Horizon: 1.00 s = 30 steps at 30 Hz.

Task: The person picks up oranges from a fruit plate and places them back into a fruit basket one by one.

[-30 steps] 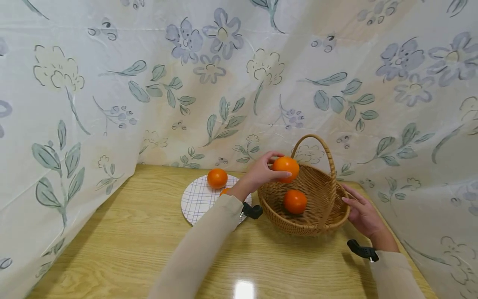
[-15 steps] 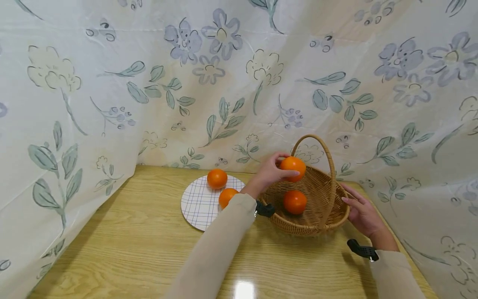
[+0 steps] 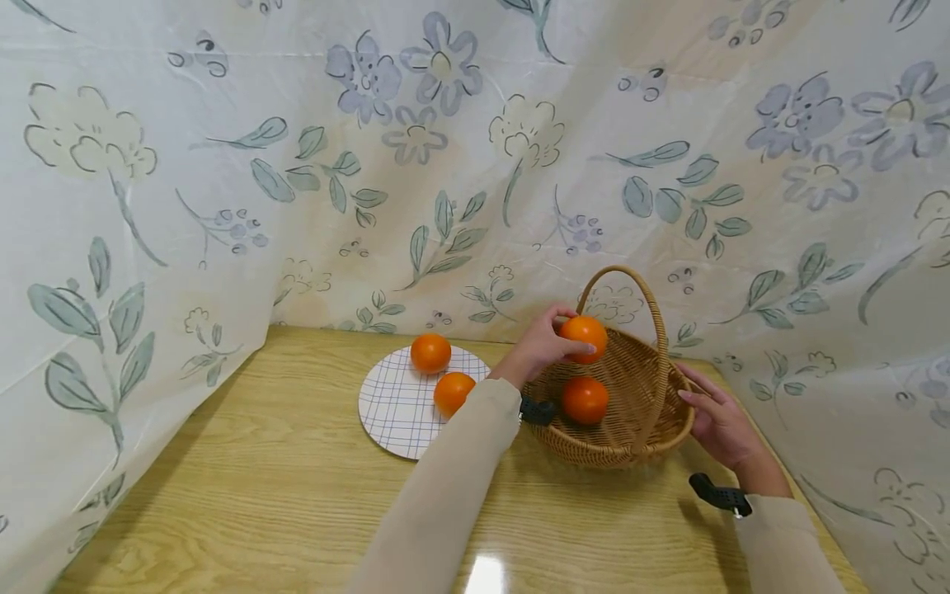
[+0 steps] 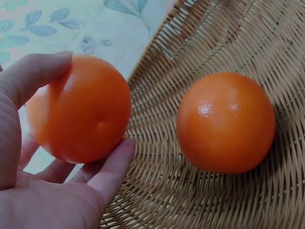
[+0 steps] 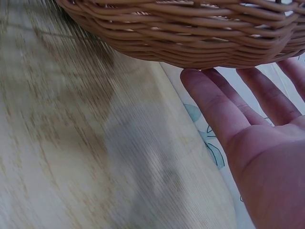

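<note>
My left hand [image 3: 544, 342] grips a smooth, round orange fruit [image 3: 584, 339] over the left back part of the wicker basket [image 3: 594, 454]. In the left wrist view, the thumb lies across the top of the held fruit [image 4: 90, 109] and fingers support it from below. A second orange fruit [image 4: 226, 122] sits inside the basket beside it. My right hand [image 3: 723, 429] touches the basket's right rim. From the right wrist view, its fingers [image 5: 214, 105] reach fairly straight to the wicker edge, where some fingertips are hidden.
A round white plate with blue grid lines [image 3: 393, 417] lies left of the basket, bearing two more orange fruits [image 3: 430, 354]. The basket's tall handle [image 3: 656, 330] arches right of the held fruit. Floral cloth [image 3: 445, 206] hangs behind the wooden table [image 3: 282, 462].
My left hand has carried the fruit rightward over the basket, then slightly lower. Its forearm has uncovered a second fruit on the plate. The right hand stays at the rim.
</note>
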Each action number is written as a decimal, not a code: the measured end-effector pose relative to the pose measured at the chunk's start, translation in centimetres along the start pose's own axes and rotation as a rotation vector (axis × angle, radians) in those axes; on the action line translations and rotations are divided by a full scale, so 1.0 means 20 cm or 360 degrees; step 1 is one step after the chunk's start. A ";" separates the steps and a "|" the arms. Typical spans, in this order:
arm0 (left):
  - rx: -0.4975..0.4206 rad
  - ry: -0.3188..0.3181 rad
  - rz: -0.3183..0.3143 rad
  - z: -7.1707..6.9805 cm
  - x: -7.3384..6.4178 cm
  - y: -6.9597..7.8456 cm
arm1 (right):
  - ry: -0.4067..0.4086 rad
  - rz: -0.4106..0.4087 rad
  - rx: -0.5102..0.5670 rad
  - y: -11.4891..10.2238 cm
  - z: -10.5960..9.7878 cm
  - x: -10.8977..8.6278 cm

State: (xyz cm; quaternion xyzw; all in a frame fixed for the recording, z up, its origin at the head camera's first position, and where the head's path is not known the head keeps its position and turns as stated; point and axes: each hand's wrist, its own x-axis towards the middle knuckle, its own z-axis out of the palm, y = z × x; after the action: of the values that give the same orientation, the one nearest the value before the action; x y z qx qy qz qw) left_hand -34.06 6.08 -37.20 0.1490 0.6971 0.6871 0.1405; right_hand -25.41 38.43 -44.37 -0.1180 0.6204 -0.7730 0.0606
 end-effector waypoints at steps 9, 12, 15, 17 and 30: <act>0.0139 0.0029 -0.0023 0.03 0.02 0.00 | -0.0010 -0.0003 0.0050 -0.01 -0.01 -0.01; 0.0194 0.0030 -0.0045 0.05 0.01 0.01 | -0.0024 -0.0009 0.0077 -0.01 -0.02 -0.01; 0.0230 0.0007 -0.0057 0.05 0.01 0.01 | -0.0036 -0.0011 0.0097 0.00 -0.02 -0.01; 0.0239 -0.0015 -0.0057 0.06 0.01 0.01 | -0.0035 -0.0014 0.0101 0.00 -0.02 -0.01; 0.0269 -0.0011 -0.0218 0.08 0.02 -0.01 | 0.0035 0.0022 -0.0037 0.00 0.00 -0.01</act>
State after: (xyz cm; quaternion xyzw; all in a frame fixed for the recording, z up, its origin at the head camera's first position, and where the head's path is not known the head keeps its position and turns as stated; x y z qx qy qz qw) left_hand -33.70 7.69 -37.47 0.1147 0.7605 0.6142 0.1766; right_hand -25.21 38.49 -44.39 -0.1058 0.6309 -0.7665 0.0575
